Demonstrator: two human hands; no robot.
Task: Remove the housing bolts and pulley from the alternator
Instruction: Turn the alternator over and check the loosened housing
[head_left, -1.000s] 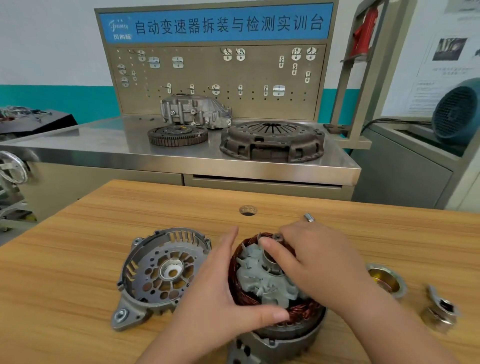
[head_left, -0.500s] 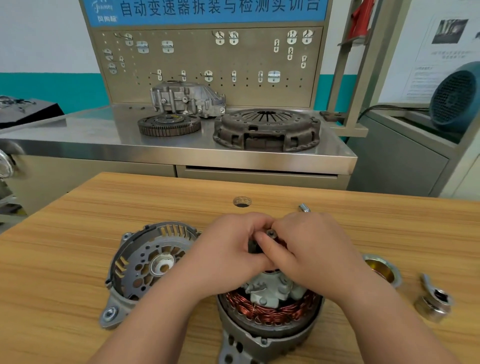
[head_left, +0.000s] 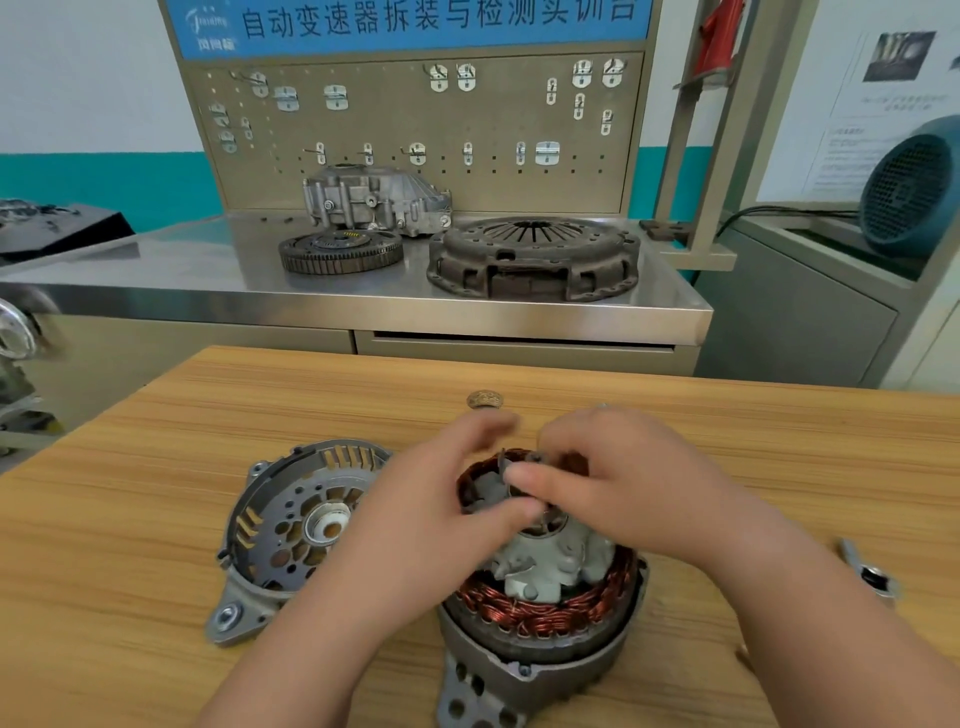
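Left of the stator housing (head_left: 545, 670) lay the detached end cover (head_left: 291, 525). Above the housing your blurred left hand (head_left: 441, 525) spread loose fingers, thumb against the rotor (head_left: 550, 566). Your right hand (head_left: 634, 488) curled round the rotor's top, hiding its shaft. Right of the housing, your forearm half hid a small metal part (head_left: 875, 574).
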